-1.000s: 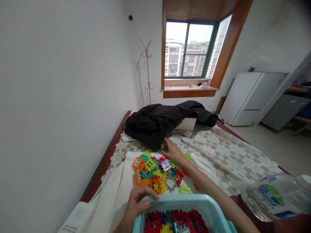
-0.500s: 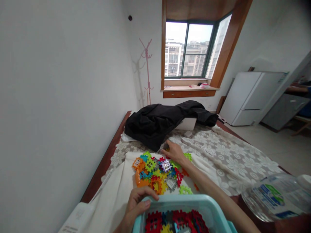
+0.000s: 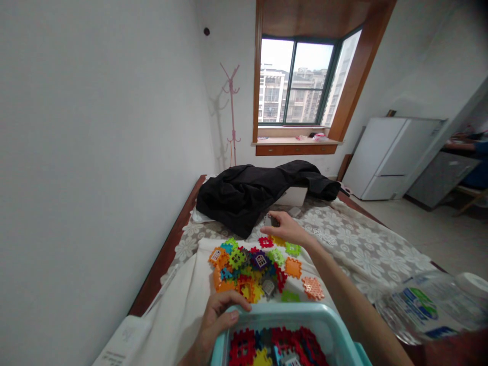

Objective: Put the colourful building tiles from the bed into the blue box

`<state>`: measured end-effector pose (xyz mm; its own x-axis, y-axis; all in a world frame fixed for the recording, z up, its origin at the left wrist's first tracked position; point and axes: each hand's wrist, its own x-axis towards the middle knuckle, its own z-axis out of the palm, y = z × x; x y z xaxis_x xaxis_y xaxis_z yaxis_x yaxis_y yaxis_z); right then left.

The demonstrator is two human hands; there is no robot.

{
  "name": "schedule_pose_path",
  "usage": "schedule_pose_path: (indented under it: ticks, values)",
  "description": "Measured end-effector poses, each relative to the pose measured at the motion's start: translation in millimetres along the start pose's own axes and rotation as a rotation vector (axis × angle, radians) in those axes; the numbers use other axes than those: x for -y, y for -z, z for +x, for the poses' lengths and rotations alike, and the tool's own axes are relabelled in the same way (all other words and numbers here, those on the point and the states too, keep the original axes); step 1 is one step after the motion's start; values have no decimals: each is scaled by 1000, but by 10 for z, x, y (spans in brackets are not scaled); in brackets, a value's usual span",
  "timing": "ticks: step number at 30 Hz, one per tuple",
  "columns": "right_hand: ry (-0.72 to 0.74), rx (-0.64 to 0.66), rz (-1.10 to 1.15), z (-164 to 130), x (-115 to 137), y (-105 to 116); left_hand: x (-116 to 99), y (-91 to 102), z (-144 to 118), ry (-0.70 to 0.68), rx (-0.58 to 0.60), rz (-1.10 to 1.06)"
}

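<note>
Grey-and-white floral bed cover point(image 3: 362, 244): soft, wrinkled; folds could snag notched edges. Plain white cloth point(image 3: 190, 305): if tugged, could drag everything lying on it. Crumpled black fabric point(image 3: 244, 193), just beyond your right hand point(image 3: 287, 230): stray pieces could slip underneath. Pale-turquoise plastic bin point(image 3: 290, 308), more tiles inside: your left hand point(image 3: 219, 320) grips rim; uneven pull could tip it. Multicoloured notched plastic tiles point(image 3: 247, 272), loose on cloth: careless sweep could scatter them. Small grey notched tile point(image 3: 271, 221), seemingly pinched between your right fingers: weak hold could drop it.

The left hand point(image 3: 218, 321) grips the turquoise bin point(image 3: 293, 308).
</note>
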<state>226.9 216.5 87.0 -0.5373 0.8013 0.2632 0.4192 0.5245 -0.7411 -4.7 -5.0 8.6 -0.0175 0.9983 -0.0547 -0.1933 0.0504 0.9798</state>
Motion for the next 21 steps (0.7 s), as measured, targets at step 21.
schedule_pose_path:
  ticks: [21]
  values:
    - [-95, -338, 2, -1198, -464, -98, 12, -17, -23, 31, 46, 7]
